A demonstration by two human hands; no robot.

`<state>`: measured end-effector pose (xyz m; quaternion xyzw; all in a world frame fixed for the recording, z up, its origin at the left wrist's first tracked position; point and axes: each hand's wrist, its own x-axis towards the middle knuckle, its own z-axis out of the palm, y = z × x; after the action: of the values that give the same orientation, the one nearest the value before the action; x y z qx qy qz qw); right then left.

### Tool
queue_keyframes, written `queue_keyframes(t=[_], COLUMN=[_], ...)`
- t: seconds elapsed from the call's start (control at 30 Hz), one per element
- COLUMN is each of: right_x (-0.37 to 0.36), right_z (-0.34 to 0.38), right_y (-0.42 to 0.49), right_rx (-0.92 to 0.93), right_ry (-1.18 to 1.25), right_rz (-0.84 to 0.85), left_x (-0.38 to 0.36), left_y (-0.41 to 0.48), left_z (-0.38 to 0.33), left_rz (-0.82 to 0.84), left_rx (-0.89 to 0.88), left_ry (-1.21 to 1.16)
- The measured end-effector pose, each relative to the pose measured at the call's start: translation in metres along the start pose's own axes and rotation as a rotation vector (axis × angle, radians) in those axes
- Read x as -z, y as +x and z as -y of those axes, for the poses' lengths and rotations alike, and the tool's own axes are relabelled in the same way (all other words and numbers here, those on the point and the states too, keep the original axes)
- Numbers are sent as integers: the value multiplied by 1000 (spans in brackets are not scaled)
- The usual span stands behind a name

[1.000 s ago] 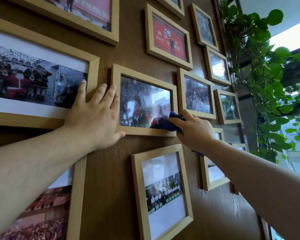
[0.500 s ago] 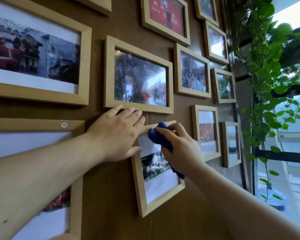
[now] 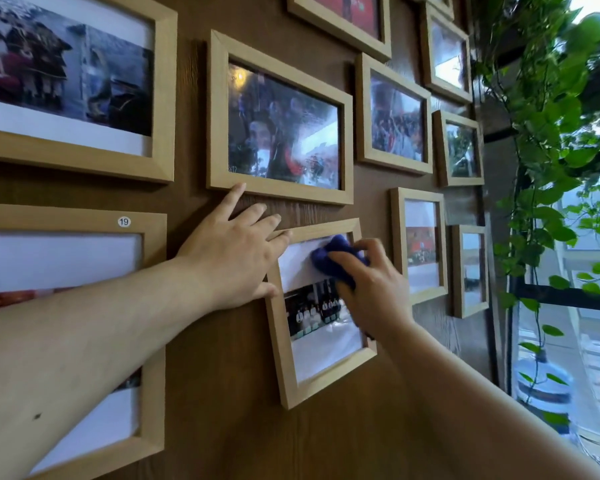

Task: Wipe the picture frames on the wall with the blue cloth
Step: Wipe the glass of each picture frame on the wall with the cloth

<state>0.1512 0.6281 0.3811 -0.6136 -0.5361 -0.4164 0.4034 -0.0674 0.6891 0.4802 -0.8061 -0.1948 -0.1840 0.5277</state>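
Several light wooden picture frames hang on a dark brown wood wall (image 3: 229,393). My right hand (image 3: 371,289) grips the bunched blue cloth (image 3: 333,256) and presses it against the upper glass of a small upright frame (image 3: 288,372) at the centre. My left hand (image 3: 236,258) lies flat on the wall, fingers spread, touching that frame's top left corner. Its index fingertip reaches the bottom edge of the landscape frame (image 3: 219,109) above.
A large frame with a round "19" sticker (image 3: 123,221) hangs at the left. More small frames (image 3: 444,247) line the right side. A green trailing plant (image 3: 548,140) hangs by the window, with a water bottle (image 3: 541,386) below it.
Both hands dropped from the landscape frame to the small upright frame beneath it. The cloth has slid rightward across the upper glass, and the view has tilted downward.
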Motion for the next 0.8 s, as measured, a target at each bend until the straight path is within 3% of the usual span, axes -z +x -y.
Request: queue_keyframes(t=[0.1,0.2,0.47,0.7,0.8], right_x=[0,-4,-12,-11,-12], right_z=[-17,-6,28,-13,-4], right_y=[3,3,-33,-46,-48], right_rx=[-129,-141,165,-116,-75], right_ry=[-37,-14,139,7,69], right_rz=[-9,-22,128,116,128], left_x=[0,0,0,-1,-1], left_y=[-1,-1,-1,-1,-1], left_z=[-1,-2,-3,-2,-3], left_rz=[-5,-9,-29,-20,-21], left_rx=[1,5,7,8,8], left_ry=[-6,-7,3,-2,-2])
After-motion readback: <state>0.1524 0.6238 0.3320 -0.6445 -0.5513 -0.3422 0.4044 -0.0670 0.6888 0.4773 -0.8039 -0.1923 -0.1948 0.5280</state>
